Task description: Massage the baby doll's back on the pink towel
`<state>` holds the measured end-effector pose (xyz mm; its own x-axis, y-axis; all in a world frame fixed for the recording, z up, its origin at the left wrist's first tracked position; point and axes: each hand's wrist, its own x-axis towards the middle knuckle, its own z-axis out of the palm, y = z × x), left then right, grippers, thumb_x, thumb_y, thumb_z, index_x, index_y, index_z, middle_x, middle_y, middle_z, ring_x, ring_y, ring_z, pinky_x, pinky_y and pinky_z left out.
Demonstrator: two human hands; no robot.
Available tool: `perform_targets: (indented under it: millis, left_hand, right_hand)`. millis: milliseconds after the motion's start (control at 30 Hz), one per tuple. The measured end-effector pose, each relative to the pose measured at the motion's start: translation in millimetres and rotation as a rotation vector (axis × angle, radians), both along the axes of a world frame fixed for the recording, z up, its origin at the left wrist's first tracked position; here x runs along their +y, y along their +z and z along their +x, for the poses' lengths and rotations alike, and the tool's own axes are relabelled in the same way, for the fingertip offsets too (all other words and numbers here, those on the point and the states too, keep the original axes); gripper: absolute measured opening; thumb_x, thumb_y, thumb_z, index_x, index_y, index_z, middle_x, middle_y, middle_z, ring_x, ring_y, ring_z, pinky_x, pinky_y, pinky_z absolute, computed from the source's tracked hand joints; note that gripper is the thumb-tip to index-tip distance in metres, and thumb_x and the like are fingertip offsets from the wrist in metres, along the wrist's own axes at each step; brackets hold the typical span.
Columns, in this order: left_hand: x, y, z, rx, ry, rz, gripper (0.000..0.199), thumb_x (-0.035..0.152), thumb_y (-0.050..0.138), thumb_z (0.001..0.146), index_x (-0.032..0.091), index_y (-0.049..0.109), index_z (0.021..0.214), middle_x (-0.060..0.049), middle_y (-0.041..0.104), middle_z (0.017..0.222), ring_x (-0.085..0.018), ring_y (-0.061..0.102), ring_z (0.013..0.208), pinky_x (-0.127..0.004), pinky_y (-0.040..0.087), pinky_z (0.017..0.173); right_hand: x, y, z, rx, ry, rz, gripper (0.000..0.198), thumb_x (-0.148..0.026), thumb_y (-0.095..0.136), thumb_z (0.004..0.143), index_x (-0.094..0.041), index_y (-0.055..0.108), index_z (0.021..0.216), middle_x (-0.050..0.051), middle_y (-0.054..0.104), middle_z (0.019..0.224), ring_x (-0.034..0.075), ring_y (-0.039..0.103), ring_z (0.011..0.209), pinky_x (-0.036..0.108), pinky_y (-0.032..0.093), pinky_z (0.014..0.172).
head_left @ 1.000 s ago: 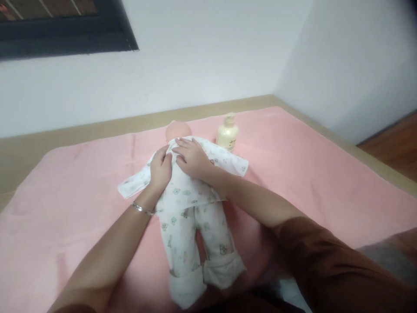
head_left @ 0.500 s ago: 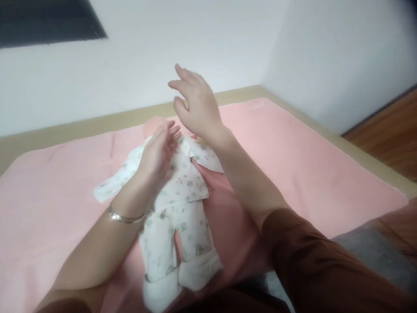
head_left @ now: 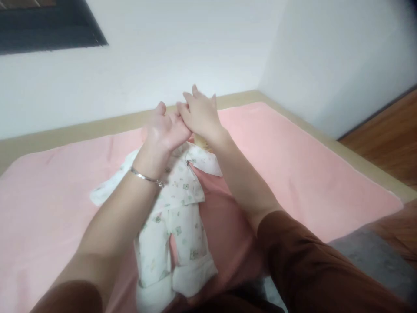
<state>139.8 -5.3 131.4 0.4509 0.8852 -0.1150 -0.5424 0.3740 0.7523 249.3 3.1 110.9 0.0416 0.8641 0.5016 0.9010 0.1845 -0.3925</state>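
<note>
My left hand [head_left: 166, 129] is raised above the neck end of a small white printed shirt [head_left: 185, 184], palm turned up, a silver bangle [head_left: 146, 177] on its wrist. Its fingertips are partly covered by my right hand [head_left: 202, 115], which is back side up with fingers spread. The two hands meet or overlap; nothing shows in either. Below the shirt lie matching small trousers [head_left: 185, 232] with turned-up white cuffs. A yellow item [head_left: 202, 142] with dark marks peeks out under my right wrist; its kind is unclear.
The clothes lie on a pink sheet [head_left: 286, 174] over a surface with a tan border [head_left: 352, 154]. White wall [head_left: 182, 48] rises behind it. A dark-framed opening [head_left: 65, 30] is at upper left, wooden floor [head_left: 387, 134] at right.
My left hand has turned palm up and moved away from me, off the shirt. My right hand has come down and right to meet it. The clothes lie as before.
</note>
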Motion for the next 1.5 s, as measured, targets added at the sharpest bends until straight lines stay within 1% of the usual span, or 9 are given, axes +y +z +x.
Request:
perform_targets:
  millis: [100,200,433,633,800,1033,1267,1400,1500]
  left_hand:
    - [-9.1,-2.1,-2.6,-0.053,-0.040,-0.049,0.064,0.051,0.009,0.105,0.014,0.051,0.137,-0.014,0.068,0.124,-0.029,0.060,0.132,-0.046,0.055,0.107]
    - [-16.0,-1.8,-14.9,-0.046,-0.039,-0.111,0.058,0.046,0.015,0.105,0.014,0.050,0.138,-0.015,0.069,0.124,-0.027,0.062,0.130,-0.041,0.055,0.107]
    - [-40.9,17.3,-77.4,0.007,0.030,-0.154,0.057,0.033,0.034,0.101,0.018,0.034,0.156,-0.016,0.052,0.152,-0.024,0.047,0.146,-0.037,0.046,0.116]
    - [-51.7,35.4,-133.8,-0.088,0.147,-0.080,0.061,0.032,0.038,0.099,0.020,0.029,0.158,-0.013,0.052,0.153,-0.022,0.049,0.144,-0.033,0.044,0.118]
    - [-57.6,40.2,-156.3,-0.126,0.243,0.009,0.062,0.029,0.035,0.098,0.027,0.022,0.159,-0.009,0.052,0.153,-0.024,0.047,0.146,-0.039,0.041,0.120]
    - [-75.5,49.0,-156.7,-0.158,0.245,0.057,0.055,0.028,0.026,0.102,0.020,0.022,0.156,-0.009,0.053,0.150,-0.027,0.045,0.146,-0.043,0.040,0.119]
    - [-83.4,46.7,-141.9,-0.087,0.193,0.049,0.051,0.029,0.028,0.102,0.020,0.034,0.151,-0.010,0.057,0.145,-0.032,0.040,0.149,-0.050,0.040,0.120]
    - [-85.4,40.1,-129.6,-0.059,0.167,0.033,0.050,0.029,0.028,0.101,0.022,0.037,0.150,-0.010,0.056,0.146,-0.032,0.040,0.149,-0.054,0.040,0.120]
    - [-85.6,32.9,-115.8,-0.057,0.112,0.059,0.048,0.038,0.028,0.103,0.025,0.044,0.147,-0.008,0.056,0.147,-0.031,0.036,0.151,-0.053,0.039,0.120]
  right_hand:
    - [-2.8,-1.8,-3.5,-0.052,0.000,-0.097,0.062,-0.049,0.020,0.106,-0.014,0.071,0.105,0.016,0.072,0.120,0.032,0.063,0.122,0.060,0.028,0.118]
    - [-9.6,1.5,-6.9,-0.104,-0.016,-0.126,0.064,-0.046,0.019,0.106,-0.014,0.073,0.095,0.014,0.075,0.104,0.029,0.067,0.110,0.051,0.034,0.114]
    - [-13.2,2.0,-12.0,-0.143,-0.147,-0.200,0.047,-0.038,0.028,0.103,-0.016,0.069,0.113,0.017,0.073,0.114,0.032,0.068,0.104,0.042,0.051,0.088]
    - [-10.9,-2.0,-24.9,-0.198,-0.264,-0.233,0.046,-0.034,0.031,0.100,-0.016,0.068,0.120,0.019,0.072,0.118,0.035,0.066,0.108,0.044,0.052,0.087]
    - [-9.1,-7.2,-29.5,-0.195,-0.320,-0.196,0.049,-0.035,0.034,0.098,-0.016,0.066,0.129,0.020,0.070,0.124,0.035,0.065,0.111,0.045,0.051,0.088]
    - [-10.6,-9.3,-30.1,-0.144,-0.356,-0.204,0.048,-0.032,0.041,0.093,-0.017,0.065,0.132,0.019,0.071,0.122,0.035,0.066,0.112,0.047,0.052,0.089]
    - [-11.0,-14.0,-14.9,-0.088,-0.209,-0.172,0.052,-0.034,0.044,0.093,-0.017,0.060,0.140,0.016,0.064,0.140,0.033,0.058,0.129,0.049,0.050,0.103]
    - [-22.5,-0.5,-10.6,-0.091,-0.169,-0.089,0.054,-0.037,0.037,0.099,-0.019,0.053,0.146,0.016,0.058,0.147,0.032,0.056,0.134,0.056,0.043,0.112]
    - [-43.7,12.2,-29.4,-0.091,-0.181,0.037,0.058,-0.042,0.022,0.102,-0.024,0.044,0.153,0.016,0.051,0.153,0.038,0.047,0.143,0.070,0.033,0.114]
